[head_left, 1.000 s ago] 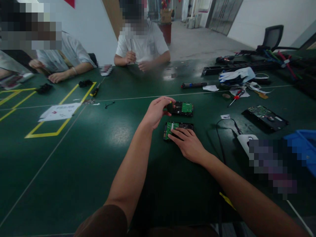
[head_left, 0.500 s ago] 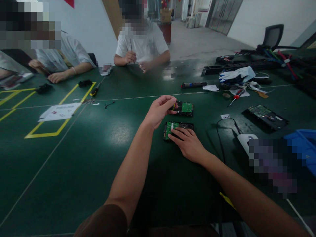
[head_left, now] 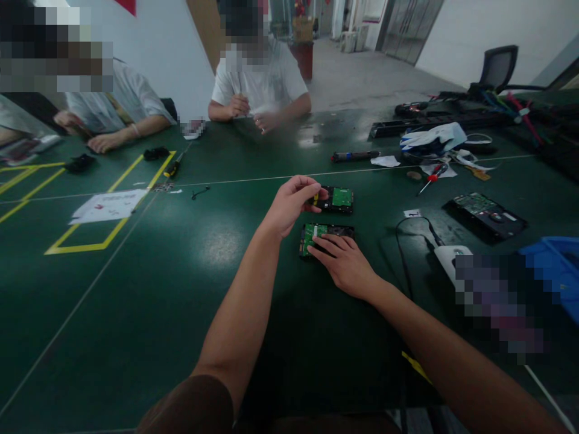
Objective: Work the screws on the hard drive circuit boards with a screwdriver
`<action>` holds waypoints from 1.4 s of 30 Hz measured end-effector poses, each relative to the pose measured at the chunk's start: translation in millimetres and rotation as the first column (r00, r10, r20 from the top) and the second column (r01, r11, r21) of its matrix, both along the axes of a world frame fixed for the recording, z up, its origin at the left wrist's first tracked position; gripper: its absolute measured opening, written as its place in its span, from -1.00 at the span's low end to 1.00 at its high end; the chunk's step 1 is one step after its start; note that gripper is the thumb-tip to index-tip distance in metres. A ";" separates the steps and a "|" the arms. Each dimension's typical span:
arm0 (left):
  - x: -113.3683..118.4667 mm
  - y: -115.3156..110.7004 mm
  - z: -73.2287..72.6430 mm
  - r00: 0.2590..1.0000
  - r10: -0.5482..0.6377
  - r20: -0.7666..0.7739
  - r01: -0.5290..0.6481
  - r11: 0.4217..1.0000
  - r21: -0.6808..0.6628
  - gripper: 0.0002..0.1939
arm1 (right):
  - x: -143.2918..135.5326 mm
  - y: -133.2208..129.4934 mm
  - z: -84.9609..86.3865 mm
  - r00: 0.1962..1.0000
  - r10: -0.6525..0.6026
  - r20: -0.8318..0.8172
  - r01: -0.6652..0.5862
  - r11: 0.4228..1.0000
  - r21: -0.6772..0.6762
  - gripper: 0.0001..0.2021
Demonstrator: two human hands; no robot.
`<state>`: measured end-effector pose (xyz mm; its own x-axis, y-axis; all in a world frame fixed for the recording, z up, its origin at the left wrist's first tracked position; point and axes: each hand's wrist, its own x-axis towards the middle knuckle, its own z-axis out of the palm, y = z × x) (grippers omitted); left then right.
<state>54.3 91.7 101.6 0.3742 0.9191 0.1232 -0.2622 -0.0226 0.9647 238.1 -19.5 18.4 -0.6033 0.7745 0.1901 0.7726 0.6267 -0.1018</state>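
Observation:
My left hand (head_left: 296,204) is closed in a pinch on a small yellow-and-black tool (head_left: 316,198). Fingers hide most of the tool, so its tip cannot be made out. Just beyond that hand lies a hard drive (head_left: 340,198), its green circuit board facing up. Nearer to me is a second hard drive (head_left: 312,231), also board side up. My right hand (head_left: 346,262) rests on this nearer drive with its fingers stretched out and spread.
To the right are another hard drive (head_left: 486,215), a red-handled screwdriver (head_left: 433,178), a white device with a black cable (head_left: 447,256) and a blue bin (head_left: 552,247). Paper sheets (head_left: 108,205) and a yellow-black screwdriver (head_left: 174,166) lie left. Co-workers sit across the table.
The fingers of my left hand have shifted slightly around the yellow-and-black tool, which shows at a slightly different angle. My right hand and both drives stay in place.

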 end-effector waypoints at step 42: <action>0.1 4.5 -5.3 0.999 0.051 0.000 -0.051 0.998 0.025 -0.87 | 0.4 1.0 -1.8 1.000 0.006 -0.010 -0.006 1.000 0.014 -0.42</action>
